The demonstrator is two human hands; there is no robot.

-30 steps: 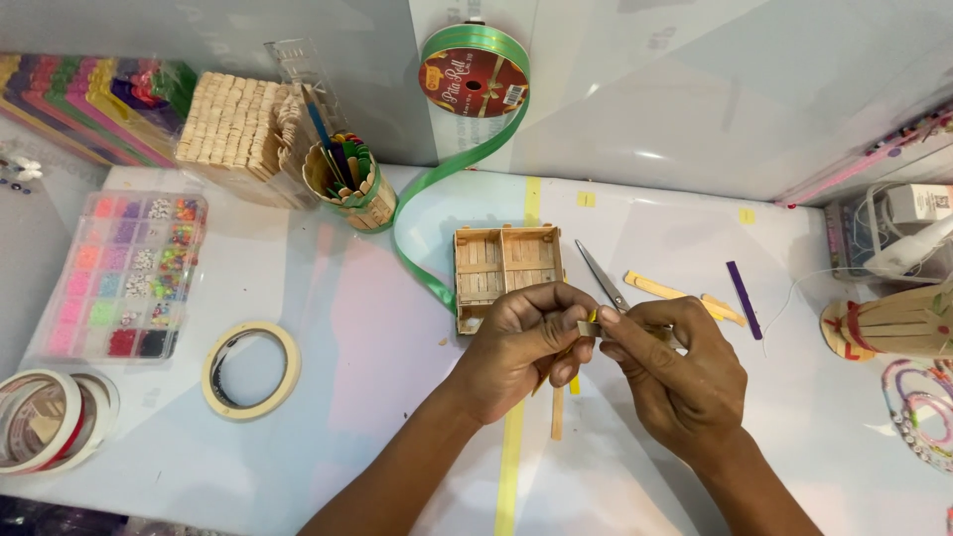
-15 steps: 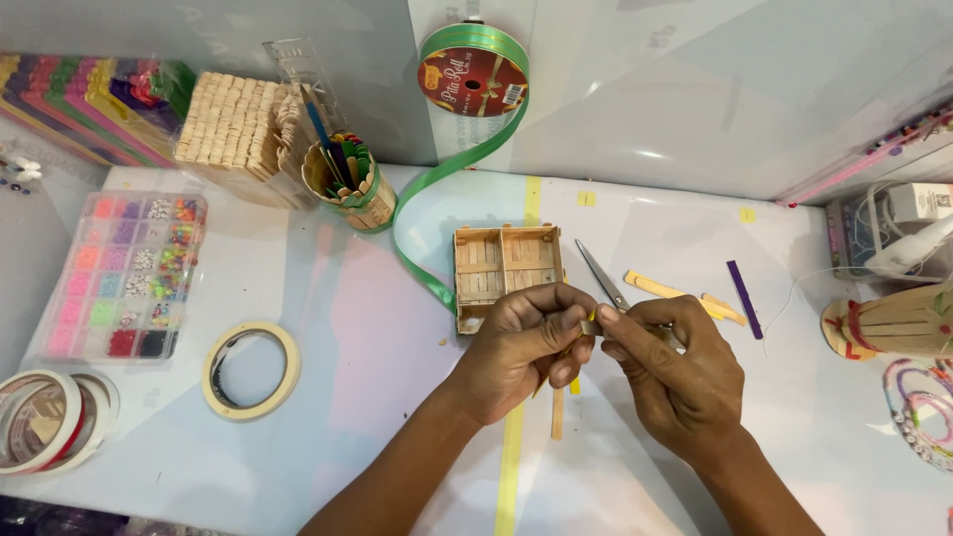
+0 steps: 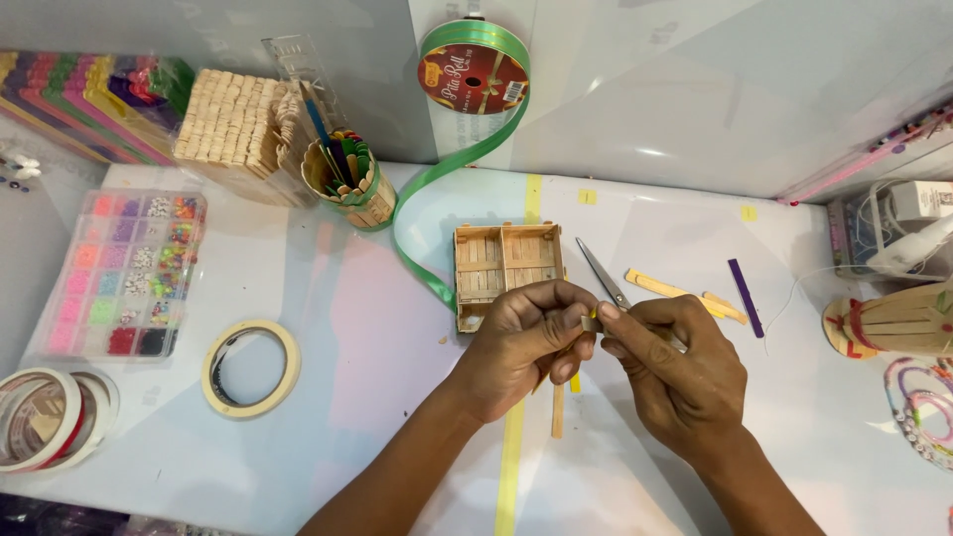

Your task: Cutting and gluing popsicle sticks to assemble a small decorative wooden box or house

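Two hands are staying almost put: the left hand point(image 3: 526, 342) and right hand point(image 3: 675, 377) are both pinching a wooden stick point(image 3: 558, 407), scissors point(image 3: 606, 276) poking out above the right one.

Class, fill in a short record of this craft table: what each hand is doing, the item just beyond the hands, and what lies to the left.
left hand: pinches a small piece at the fingertips
right hand: grips scissors, blades pointing away
beyond the hands: craft-stick box, open side up
under the hands: loose craft stick
left side: tape roll, bead organiser
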